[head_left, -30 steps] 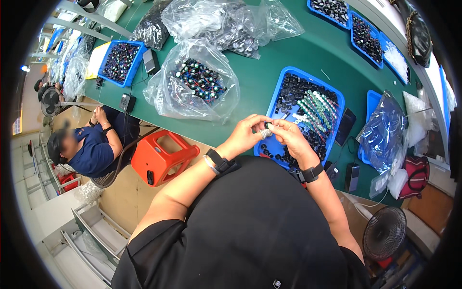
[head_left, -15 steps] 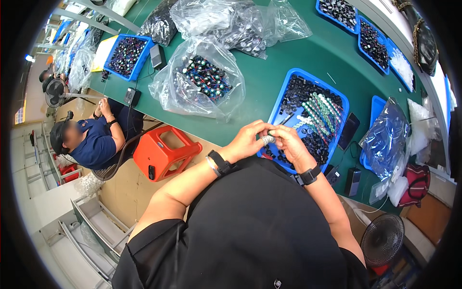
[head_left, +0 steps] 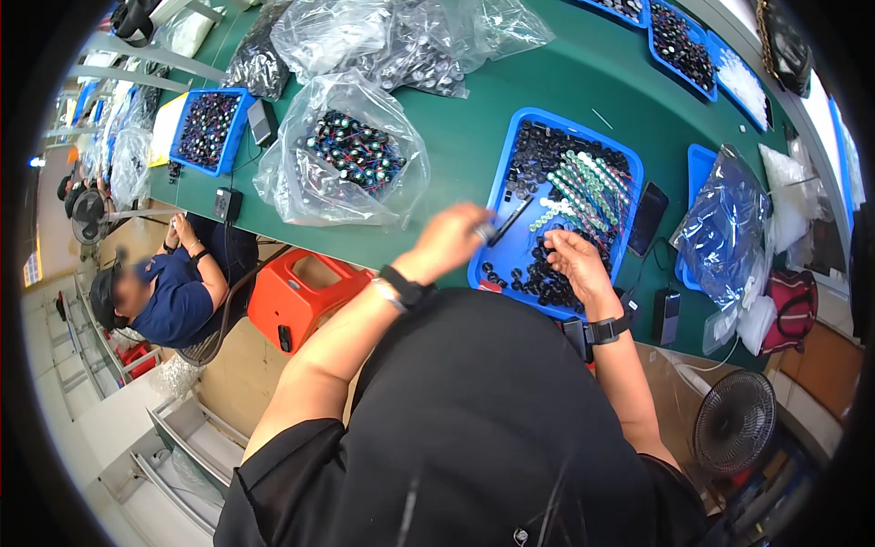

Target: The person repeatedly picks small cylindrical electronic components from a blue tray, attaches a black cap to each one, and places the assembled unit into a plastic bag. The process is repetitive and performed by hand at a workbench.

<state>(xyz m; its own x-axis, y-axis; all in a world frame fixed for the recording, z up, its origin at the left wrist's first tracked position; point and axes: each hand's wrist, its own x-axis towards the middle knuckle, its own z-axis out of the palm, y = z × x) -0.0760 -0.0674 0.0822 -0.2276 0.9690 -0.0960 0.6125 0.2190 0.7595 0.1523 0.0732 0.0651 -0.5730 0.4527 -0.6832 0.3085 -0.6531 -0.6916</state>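
My left hand [head_left: 449,242] is at the left rim of a blue tray [head_left: 500,146], its fingers smeared by motion. Something silvery is wrapped around one finger. A slim black stick-like tool [head_left: 512,221] slants over the tray right by those fingertips; whether they grip it, I cannot tell. Over the tray's near right part, my right hand [head_left: 581,263] has thumb and fingers pinched together, and what they hold is too small to make out. Inside the tray are many small black pieces [head_left: 554,285] and rows of green-and-white strips [head_left: 588,187].
A clear bag of wired parts [head_left: 355,150] lies left of the tray. A phone [head_left: 648,217] and a bagged blue tray [head_left: 725,214] are on the right. A seated co-worker [head_left: 178,283], a red stool [head_left: 305,301] and a fan [head_left: 735,421] stand around the table.
My hands were together above the tray's near edge and have parted. The left moved left and up toward the black tool; the right stayed over the tray. The whole view shifted slightly.
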